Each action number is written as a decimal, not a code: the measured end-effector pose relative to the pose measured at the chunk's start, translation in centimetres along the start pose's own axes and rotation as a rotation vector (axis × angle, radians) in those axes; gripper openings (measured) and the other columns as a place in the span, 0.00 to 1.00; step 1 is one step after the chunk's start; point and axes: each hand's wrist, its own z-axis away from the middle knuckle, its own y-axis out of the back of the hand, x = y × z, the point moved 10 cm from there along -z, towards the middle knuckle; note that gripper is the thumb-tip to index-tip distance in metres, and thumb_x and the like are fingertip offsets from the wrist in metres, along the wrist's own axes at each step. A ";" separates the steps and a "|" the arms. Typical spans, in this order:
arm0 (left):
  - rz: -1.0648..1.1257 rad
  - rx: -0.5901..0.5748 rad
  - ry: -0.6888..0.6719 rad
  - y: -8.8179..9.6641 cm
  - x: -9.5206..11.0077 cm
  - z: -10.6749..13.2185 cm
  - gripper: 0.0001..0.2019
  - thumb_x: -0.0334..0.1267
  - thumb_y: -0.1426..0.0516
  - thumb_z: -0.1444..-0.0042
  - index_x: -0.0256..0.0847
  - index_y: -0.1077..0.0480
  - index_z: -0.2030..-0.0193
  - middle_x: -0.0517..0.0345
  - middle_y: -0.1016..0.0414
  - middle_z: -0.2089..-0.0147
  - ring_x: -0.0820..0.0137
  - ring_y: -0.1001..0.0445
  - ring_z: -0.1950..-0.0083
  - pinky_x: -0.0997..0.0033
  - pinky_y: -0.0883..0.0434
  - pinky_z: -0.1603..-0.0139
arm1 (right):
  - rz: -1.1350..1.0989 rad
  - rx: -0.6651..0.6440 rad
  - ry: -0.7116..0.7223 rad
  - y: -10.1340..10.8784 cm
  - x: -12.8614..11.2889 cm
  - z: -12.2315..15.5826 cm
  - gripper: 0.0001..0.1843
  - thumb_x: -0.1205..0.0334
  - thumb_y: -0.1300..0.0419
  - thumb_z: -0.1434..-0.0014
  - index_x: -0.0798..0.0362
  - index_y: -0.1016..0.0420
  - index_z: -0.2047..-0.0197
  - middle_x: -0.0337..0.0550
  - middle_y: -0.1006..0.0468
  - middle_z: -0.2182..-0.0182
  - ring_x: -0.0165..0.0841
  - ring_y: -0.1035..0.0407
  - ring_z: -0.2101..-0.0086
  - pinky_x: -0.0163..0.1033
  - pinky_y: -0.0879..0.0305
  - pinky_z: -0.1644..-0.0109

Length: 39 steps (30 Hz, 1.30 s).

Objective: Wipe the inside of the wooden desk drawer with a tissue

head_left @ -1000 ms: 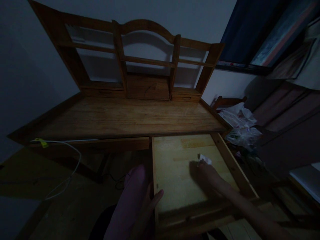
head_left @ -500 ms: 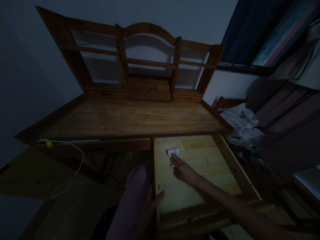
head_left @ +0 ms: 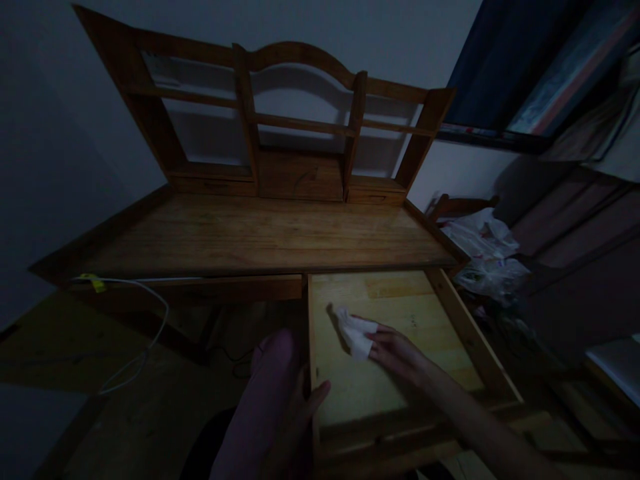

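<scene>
A white tissue (head_left: 356, 339) hangs pinched between the fingers of my right hand (head_left: 399, 355), lifted over the pale floor of a pulled-out wooden drawer (head_left: 400, 293). Its far end is crumpled, and its shadow falls on the drawer floor beside it. My left hand (head_left: 306, 404) grips the drawer's left side wall, thumb laid over the top edge and fingers mostly hidden outside. Small dark marks show on the drawer floor near the right hand.
The wooden desk (head_left: 280, 230) carries a shelf hutch (head_left: 300, 175) against the wall. A white cable (head_left: 165, 313) with a yellow tag droops at the left. My knee (head_left: 273, 363) is left of the drawer. Plastic bags (head_left: 483, 233) sit on a chair to the right.
My right hand has risen off the drawer floor and moved slightly right and nearer. The tissue, previously pressed flat under the fingers, now hangs from them. My left hand stays put.
</scene>
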 end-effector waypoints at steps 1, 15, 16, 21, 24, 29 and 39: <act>-0.029 0.036 -0.045 0.3 0.5 -0.2 0.34 0.34 0.25 0.60 0.52 0.27 0.44 0.63 0.40 0.23 0.50 0.67 0.18 0.53 0.51 0.19 | -0.102 0.004 -0.025 -0.1 0.1 0.4 0.25 0.64 0.36 0.40 0.54 0.24 0.40 0.55 0.20 0.43 0.43 0.25 0.44 0.52 0.35 0.35; 0.055 0.170 -0.052 -1.1 0.9 1.4 0.35 0.37 0.26 0.58 0.56 0.31 0.42 0.66 0.55 0.18 0.47 0.59 0.19 0.55 0.36 0.26 | 0.380 0.384 0.122 5.4 -1.9 1.0 0.25 0.53 0.41 0.39 0.61 0.21 0.45 0.59 0.16 0.53 0.51 0.20 0.54 0.55 0.23 0.47; 0.047 0.174 -0.054 -1.1 1.0 1.3 0.34 0.36 0.26 0.59 0.55 0.30 0.44 0.67 0.54 0.19 0.47 0.62 0.19 0.54 0.38 0.26 | 0.426 0.486 0.187 6.9 -3.4 1.5 0.25 0.52 0.41 0.39 0.61 0.19 0.46 0.58 0.16 0.54 0.52 0.20 0.54 0.57 0.24 0.47; 0.000 0.163 -0.045 -1.3 1.1 1.0 0.36 0.34 0.26 0.61 0.55 0.29 0.44 0.66 0.49 0.20 0.49 0.67 0.18 0.55 0.43 0.23 | 0.939 0.729 0.546 10.1 -10.1 2.5 0.27 0.60 0.49 0.36 0.51 0.23 0.38 0.48 0.26 0.36 0.46 0.37 0.33 0.59 0.43 0.29; -0.011 0.157 -0.017 -1.3 0.8 1.3 0.36 0.36 0.26 0.58 0.55 0.31 0.42 0.63 0.46 0.21 0.50 0.68 0.18 0.52 0.45 0.22 | 1.200 0.564 0.479 9.9 -8.0 -0.3 0.35 0.71 0.53 0.41 0.51 0.29 0.32 0.47 0.37 0.29 0.41 0.48 0.29 0.57 0.49 0.26; 0.030 0.140 0.027 -1.5 0.4 1.7 0.34 0.39 0.27 0.55 0.56 0.31 0.40 0.57 0.34 0.27 0.47 0.51 0.20 0.54 0.36 0.26 | 1.408 0.334 0.389 6.7 -1.9 -5.0 0.40 0.78 0.52 0.44 0.56 0.36 0.28 0.55 0.45 0.27 0.45 0.60 0.26 0.63 0.52 0.26; 0.115 0.020 0.107 -3.5 -0.6 3.7 0.20 0.45 0.40 0.35 0.45 0.29 0.38 0.49 0.28 0.35 0.60 0.26 0.39 0.51 0.26 0.40 | 1.543 -0.111 0.434 -6.6 3.4 -6.3 0.42 0.74 0.49 0.39 0.57 0.52 0.22 0.52 0.56 0.24 0.42 0.66 0.25 0.58 0.59 0.23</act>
